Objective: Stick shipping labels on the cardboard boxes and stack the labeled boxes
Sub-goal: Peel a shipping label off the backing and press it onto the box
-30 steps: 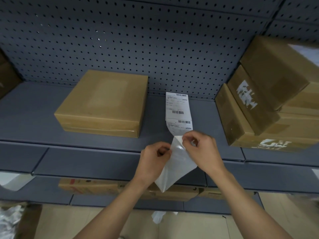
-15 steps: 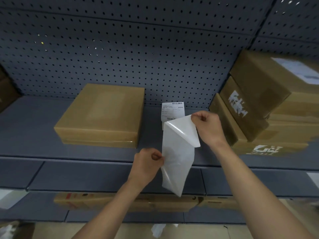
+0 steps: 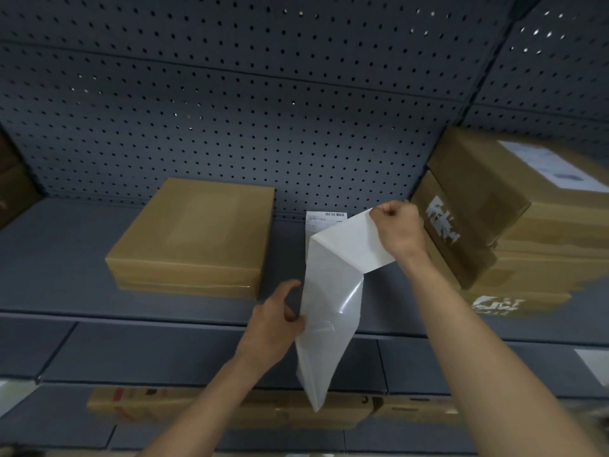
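Note:
In front of the grey shelf I hold a white shipping label (image 3: pixel 354 240) with its glossy backing sheet (image 3: pixel 326 328). My right hand (image 3: pixel 397 225) pinches the peeled white corner and holds it up and to the right. My left hand (image 3: pixel 278 319) grips the left edge of the backing, which hangs down. The label's printed top with a barcode (image 3: pixel 324 217) shows behind the fold. A plain flat cardboard box (image 3: pixel 191 235) lies on the shelf to the left of my hands. To the right is a tilted stack of cardboard boxes (image 3: pixel 494 258), its top box bearing a white label (image 3: pixel 553 168).
The grey shelf (image 3: pixel 59 258) has a perforated back wall (image 3: pixel 263 110). A dark box edge (image 3: pixel 13 189) shows at far left. Flattened cardboard boxes (image 3: pixel 230 407) lie on the lower shelf. White paper (image 3: pixel 593 361) sits at the right edge.
My right hand has drawn the peeled corner up and to the right, opening a wider fold. My left hand stayed low on the backing. The view has tilted up and moved closer.

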Demonstrator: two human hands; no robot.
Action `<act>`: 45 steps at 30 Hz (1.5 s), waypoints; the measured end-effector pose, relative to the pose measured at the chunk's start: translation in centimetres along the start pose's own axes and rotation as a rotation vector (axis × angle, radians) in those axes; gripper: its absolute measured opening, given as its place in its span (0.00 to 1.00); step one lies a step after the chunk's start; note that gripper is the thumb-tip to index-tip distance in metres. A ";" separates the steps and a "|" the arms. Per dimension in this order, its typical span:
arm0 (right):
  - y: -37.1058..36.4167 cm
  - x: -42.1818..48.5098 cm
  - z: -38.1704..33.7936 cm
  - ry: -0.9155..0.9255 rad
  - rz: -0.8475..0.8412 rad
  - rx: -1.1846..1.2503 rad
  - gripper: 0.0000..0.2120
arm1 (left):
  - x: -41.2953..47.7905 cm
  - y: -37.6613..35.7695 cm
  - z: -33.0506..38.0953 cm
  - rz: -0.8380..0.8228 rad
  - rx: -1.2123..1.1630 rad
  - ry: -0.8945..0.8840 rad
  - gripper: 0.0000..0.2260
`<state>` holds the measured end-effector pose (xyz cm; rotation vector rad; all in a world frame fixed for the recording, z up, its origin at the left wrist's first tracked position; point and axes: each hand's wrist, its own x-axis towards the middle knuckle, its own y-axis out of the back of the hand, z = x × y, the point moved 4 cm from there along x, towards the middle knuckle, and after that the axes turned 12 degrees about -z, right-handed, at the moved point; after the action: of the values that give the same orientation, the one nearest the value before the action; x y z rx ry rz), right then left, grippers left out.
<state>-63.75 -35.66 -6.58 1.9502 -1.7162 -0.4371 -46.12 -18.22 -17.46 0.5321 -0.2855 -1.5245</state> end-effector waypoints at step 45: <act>-3.9 -10.0 -12.1 0.647 -0.097 0.190 0.05 | -3.8 9.8 6.4 0.161 -0.863 -0.135 0.14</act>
<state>-55.42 -23.62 0.34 2.0082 -1.2762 0.3164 -40.93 -15.84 -6.53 -0.2722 0.2304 -1.3703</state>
